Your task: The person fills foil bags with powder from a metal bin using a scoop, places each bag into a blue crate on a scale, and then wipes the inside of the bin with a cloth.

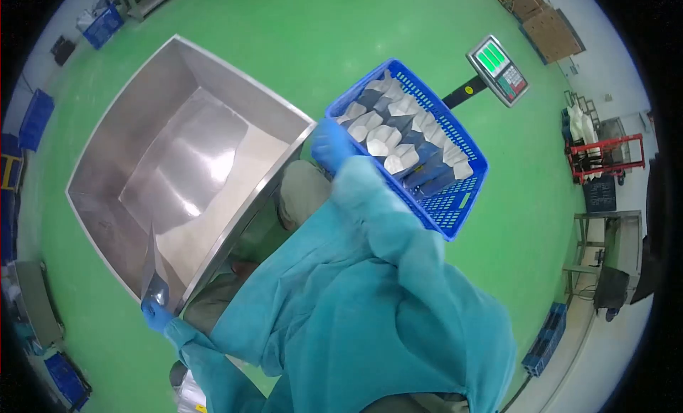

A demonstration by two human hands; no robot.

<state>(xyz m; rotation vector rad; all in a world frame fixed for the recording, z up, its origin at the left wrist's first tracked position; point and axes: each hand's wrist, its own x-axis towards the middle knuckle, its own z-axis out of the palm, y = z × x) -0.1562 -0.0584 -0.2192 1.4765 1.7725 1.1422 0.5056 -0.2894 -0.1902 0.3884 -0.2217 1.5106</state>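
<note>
My left hand (156,313), in a blue glove, grips a silver-grey pouch (153,274) at the near corner of a large stainless steel bin (142,93). The pouch stands tilted inside the bin wall. A pale, white granular or powdery material (260,157) covers part of the bin's floor. My right hand (331,146), also gloved in blue, is at the left rim of a blue plastic crate (459,210); its fingers are blurred and partly hidden. Several open-topped pouches (384,139) with pale insides stand upright in rows in the crate.
A digital scale display (498,70) on a black post rises behind the crate. A red trolley (605,157) and cardboard boxes (551,32) are along the right wall. Blue crates (35,120) line the left side. The floor (313,43) is green.
</note>
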